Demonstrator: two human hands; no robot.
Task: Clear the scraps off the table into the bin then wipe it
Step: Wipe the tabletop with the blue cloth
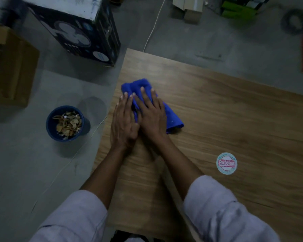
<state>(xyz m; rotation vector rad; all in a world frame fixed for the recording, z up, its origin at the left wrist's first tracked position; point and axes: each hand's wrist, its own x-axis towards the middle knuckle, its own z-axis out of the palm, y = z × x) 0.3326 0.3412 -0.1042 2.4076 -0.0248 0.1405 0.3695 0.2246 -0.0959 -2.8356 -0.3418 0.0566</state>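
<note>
1. Near the left edge of the surface (217,110), both hands lie flat with fingers straight, left hand (123,119) beside right hand (152,116), pressing the blue cloth (173,119).
2. Down on the floor, the bin (50,126) holds the scraps (68,124). Clearing looks done, so this is the wiping step.
3. Next, I'd judge, the cloth must sweep across the rest of the wood under even pressure.

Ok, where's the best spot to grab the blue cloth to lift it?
Probably the free right-hand end of the cloth, coming from the right over bare table. It lies folded in a thick band, and that end sticks out past the right hand; the left hand blocks the other side.
</note>
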